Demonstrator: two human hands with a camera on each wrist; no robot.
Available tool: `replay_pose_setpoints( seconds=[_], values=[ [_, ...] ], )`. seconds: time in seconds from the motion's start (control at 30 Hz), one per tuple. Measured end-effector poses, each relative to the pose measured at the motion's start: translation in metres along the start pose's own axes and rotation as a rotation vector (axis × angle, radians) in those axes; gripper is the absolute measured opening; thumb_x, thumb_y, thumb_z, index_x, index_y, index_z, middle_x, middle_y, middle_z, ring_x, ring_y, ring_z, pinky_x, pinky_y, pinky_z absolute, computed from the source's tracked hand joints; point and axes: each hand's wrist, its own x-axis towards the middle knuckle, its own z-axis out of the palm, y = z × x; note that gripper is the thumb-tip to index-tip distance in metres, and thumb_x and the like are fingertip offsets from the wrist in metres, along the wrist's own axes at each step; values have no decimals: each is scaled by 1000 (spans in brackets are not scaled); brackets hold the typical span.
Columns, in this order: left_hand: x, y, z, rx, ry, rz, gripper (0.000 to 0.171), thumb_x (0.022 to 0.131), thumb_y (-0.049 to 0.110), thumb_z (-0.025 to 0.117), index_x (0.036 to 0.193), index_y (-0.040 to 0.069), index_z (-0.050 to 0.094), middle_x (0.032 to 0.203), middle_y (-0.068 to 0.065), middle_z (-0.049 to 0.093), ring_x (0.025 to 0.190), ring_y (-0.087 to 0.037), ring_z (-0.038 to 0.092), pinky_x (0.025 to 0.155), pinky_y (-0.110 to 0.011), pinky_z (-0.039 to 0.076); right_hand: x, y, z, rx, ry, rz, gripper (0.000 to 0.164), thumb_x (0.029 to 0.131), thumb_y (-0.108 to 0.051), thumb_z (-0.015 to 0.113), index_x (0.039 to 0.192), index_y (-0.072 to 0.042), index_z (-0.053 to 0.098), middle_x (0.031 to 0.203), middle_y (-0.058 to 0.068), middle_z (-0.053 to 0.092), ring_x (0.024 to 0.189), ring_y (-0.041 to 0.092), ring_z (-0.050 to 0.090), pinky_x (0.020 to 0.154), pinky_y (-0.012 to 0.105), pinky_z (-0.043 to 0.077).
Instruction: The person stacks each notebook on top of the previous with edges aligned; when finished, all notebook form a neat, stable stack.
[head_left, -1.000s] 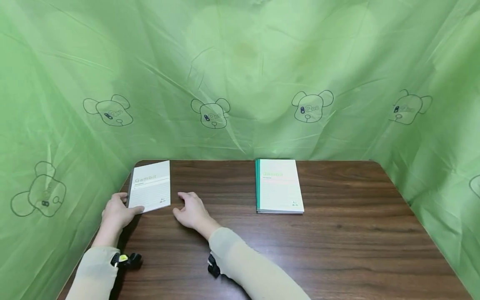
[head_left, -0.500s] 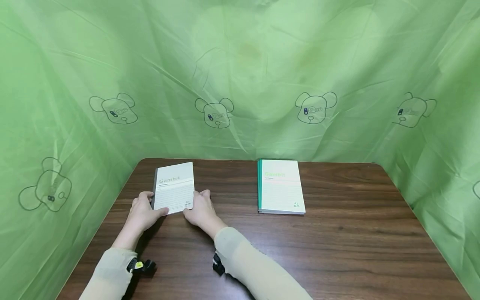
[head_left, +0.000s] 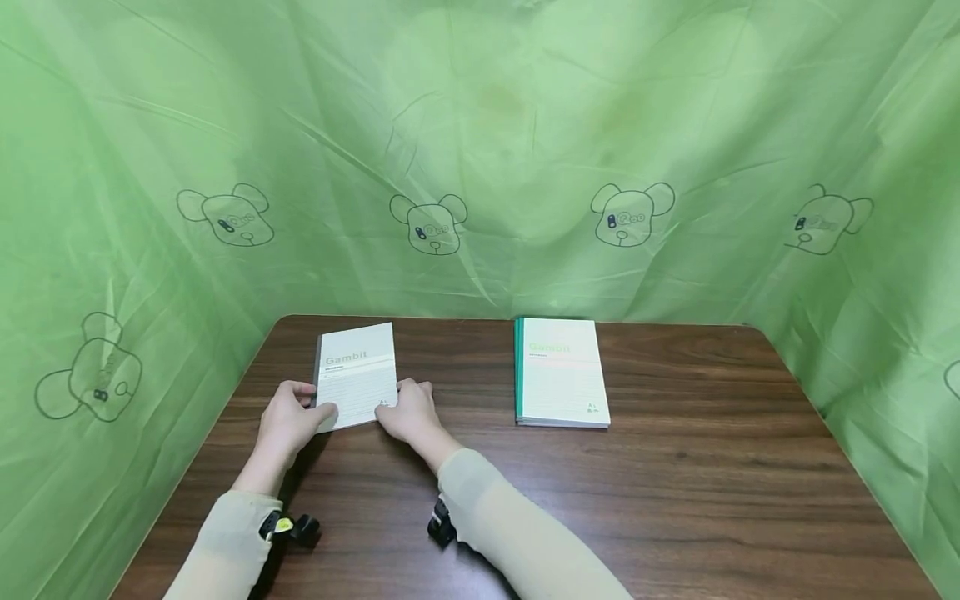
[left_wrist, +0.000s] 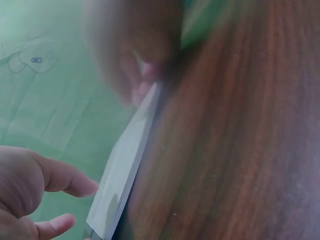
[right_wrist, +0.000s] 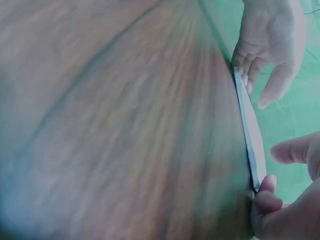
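Note:
A white notebook (head_left: 356, 367) with a grey spine and "Gambit" on its cover is at the left of the table, turned slightly askew. At its lower left corner my left hand (head_left: 287, 423) holds it, thumb over the cover and fingers along the spine. My right hand (head_left: 412, 414) grips the lower right edge, its thumb tip over the cover corner. In the left wrist view the notebook (left_wrist: 122, 170) appears edge-on, with the left thumb coming down at its cover. The right wrist view shows the fingertips of both hands at its two ends.
A stack of notebooks (head_left: 562, 371) stands at the table's back, right of centre, with a white "Gambit" cover on top and green spines. The brown wood-grain table (head_left: 712, 458) reaches back to a green curtain (head_left: 510, 150) with bear-head drawings, which also hangs along both sides.
The left hand has carried the white notebook to the right from the table's left edge. The right hand has come up to its lower right edge and taken hold. The stack stays put.

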Motion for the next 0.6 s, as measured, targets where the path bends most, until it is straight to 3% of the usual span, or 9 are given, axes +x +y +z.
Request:
replay_pose_setpoints(
  seconds=[0.17, 0.3, 0.47, 0.6],
  values=[
    [1, -1, -1, -179, -21, -40, 59, 95, 9, 76, 144, -8, 49, 136, -32, 56, 120, -41, 57, 78, -28, 51, -5, -3, -9, 59, -13, -1, 47, 87, -15, 76, 129, 5, 69, 120, 16, 57, 108, 28, 61, 98, 38, 54],
    [3, -4, -1, -281, -17, -51, 58, 93, -2, 71, 145, -9, 47, 139, -33, 55, 122, -37, 57, 73, -18, 50, -5, -2, -14, 75, -10, -20, 48, 89, -16, 75, 133, 5, 68, 120, 15, 65, 114, 26, 61, 101, 37, 52],
    [6, -7, 0, -402, -47, -65, 56, 97, -5, 68, 147, -10, 45, 135, -30, 57, 103, -17, 64, 72, -20, 56, -5, 0, -22, 51, -19, -27, 51, 89, -18, 74, 134, 5, 70, 124, 15, 71, 123, 29, 62, 107, 38, 51],
    [9, -5, -2, -546, -54, -86, 54, 100, -5, 67, 149, -8, 44, 125, -18, 60, 87, -5, 65, 72, -22, 57, -1, 6, -25, 59, -9, -45, 45, 91, -20, 73, 132, 0, 73, 116, 11, 72, 115, 27, 63, 100, 37, 53]
  ],
)
